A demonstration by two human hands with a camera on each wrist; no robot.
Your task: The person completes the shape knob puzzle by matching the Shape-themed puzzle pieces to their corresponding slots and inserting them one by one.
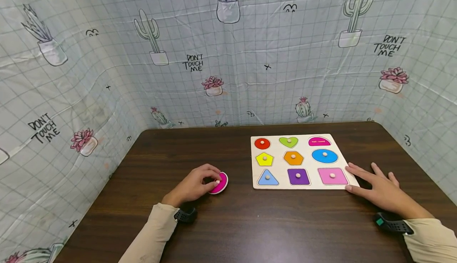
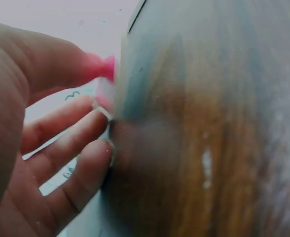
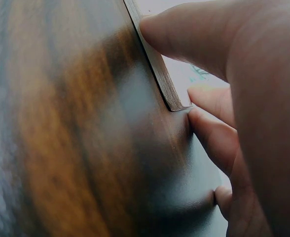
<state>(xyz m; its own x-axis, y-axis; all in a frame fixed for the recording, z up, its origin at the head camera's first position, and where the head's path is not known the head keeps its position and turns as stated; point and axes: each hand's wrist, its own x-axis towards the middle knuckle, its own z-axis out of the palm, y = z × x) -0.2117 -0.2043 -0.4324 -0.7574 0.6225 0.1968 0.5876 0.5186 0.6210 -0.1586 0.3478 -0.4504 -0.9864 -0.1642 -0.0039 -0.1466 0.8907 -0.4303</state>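
My left hand (image 1: pixel 196 183) pinches the small knob of a pink puzzle piece (image 1: pixel 223 184) with a white edge, between thumb and index finger, close over the table. In the left wrist view the pink knob (image 2: pixel 109 68) shows at the fingertips, the other fingers spread beside it. To the right lies a pale wooden puzzle board (image 1: pixel 274 148). The fingers of my right hand (image 1: pixel 385 193) are extended and touch the board's near right corner. In the right wrist view the thumb (image 3: pixel 157 32) rests at the board's edge.
The board holds knobbed pieces, among them a red circle (image 1: pixel 259 145), a green heart (image 1: pixel 284 141) and a blue oval (image 1: pixel 317 156). Its far right recess (image 1: pixel 314 138) has a pink half-round bottom. The dark wood table (image 1: pixel 228 223) meets a cactus-print cloth (image 1: pixel 250 48) behind and at both sides.
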